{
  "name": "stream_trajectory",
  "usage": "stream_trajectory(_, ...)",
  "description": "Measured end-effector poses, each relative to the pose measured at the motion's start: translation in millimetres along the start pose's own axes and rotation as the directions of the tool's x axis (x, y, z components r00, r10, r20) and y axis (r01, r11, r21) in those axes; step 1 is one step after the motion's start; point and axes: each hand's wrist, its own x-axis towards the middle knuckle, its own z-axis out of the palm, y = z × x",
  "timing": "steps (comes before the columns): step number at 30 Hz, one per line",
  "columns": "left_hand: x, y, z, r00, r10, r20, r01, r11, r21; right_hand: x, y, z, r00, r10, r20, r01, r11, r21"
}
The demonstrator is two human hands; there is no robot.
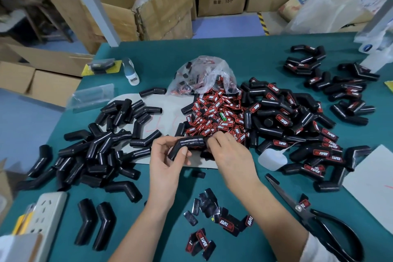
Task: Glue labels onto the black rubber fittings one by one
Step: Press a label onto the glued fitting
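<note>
My left hand [170,160] grips a bent black rubber fitting [187,144] by its lower leg, above the green table. My right hand [227,151] is at the fitting's right end, its fingertips curled at the edge of the pile of red and black labels [214,115]; what they pinch is hidden. Unlabelled black fittings [102,144] lie heaped to the left. Labelled fittings [297,117] are heaped to the right.
Large black scissors [314,217] lie at the front right, loose labels [212,223] in front of my arms. A clear bag of labels [204,76] sits behind the pile. A power strip [46,217] is at the front left, white sheet [374,185] at the right, cardboard boxes [148,6] behind the table.
</note>
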Motion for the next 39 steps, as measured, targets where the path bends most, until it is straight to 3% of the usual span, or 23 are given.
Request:
stream_trajectory(2,-1.1,2.2,0.1,1.0,0.004,0.0,-0.004,1.0,0.006,-16.6,0.7,5.5,0.996,0.085,-0.034,-0.079,0.983,0.165)
stream_trajectory(4,-2.2,2.2,0.9,1.0,0.006,0.008,-0.007,1.0,0.026,-33.0,6.4,10.4,0.975,0.22,-0.039,-0.182,0.881,0.436)
stream_trajectory(7,-5.3,0.1,1.1,0.999,0.017,0.032,-0.02,0.997,0.079,-50.7,14.8,12.7,0.946,0.309,0.094,-0.259,0.553,0.792)
stream_trajectory(9,-7.3,1.0,1.9,0.998,0.038,0.044,-0.043,0.994,0.102,-55.4,15.7,9.0,0.935,0.315,0.166,-0.278,0.355,0.892)
stream_trajectory(11,-8.3,2.5,3.3,0.997,0.029,0.066,-0.035,0.995,0.089,-56.9,14.8,5.6,0.924,0.319,0.212,-0.302,0.264,0.916)
stream_trajectory(14,-10.1,0.4,5.7,0.997,0.011,0.077,-0.017,0.997,0.071,-60.4,14.5,3.6,0.925,0.325,0.199,-0.287,0.25,0.925)
stream_trajectory(18,-9.3,0.2,8.0,0.997,0.006,0.083,-0.008,0.999,0.033,-62.1,11.2,-2.0,0.946,0.313,0.083,-0.188,0.322,0.928)
stream_trajectory(24,-10.1,2.0,4.5,0.994,0.018,0.103,-0.022,0.999,0.04,-63.0,9.0,-6.7,0.938,0.332,0.105,-0.17,0.173,0.97)
stream_trajectory(26,-10.7,2.0,2.9,0.996,0.01,0.092,-0.015,0.999,0.052,-62.9,10.0,-6.3,0.941,0.32,0.115,-0.178,0.175,0.968)
stream_trajectory(27,-10.5,2.4,2.4,0.996,0.014,0.087,-0.019,0.998,0.055,-63.2,11.4,-4.8,0.944,0.311,0.113,-0.192,0.236,0.952)
stream_trajectory(31,-7.7,1.4,2.3,0.997,0.004,0.081,-0.006,0.999,0.033,-61.9,13.8,8.1,0.952,0.293,0.092,-0.274,0.675,0.685)
stream_trajectory(33,-7.4,0.4,2.6,0.997,-0.001,0.081,-0.003,0.999,0.05,-59.4,11.0,9.0,0.965,0.262,0.02,-0.213,0.736,0.642)
stream_trajectory(36,-8.4,2.8,3.1,0.991,0.061,0.119,-0.07,0.995,0.069,-60.2,9.5,2.3,0.958,0.287,-0.012,-0.174,0.613,0.77)
stream_trajectory(39,-9.4,3.3,4.2,0.984,0.051,0.168,-0.06,0.997,0.05,-60.4,6.4,-13.1,0.925,0.352,0.144,-0.239,0.243,0.94)
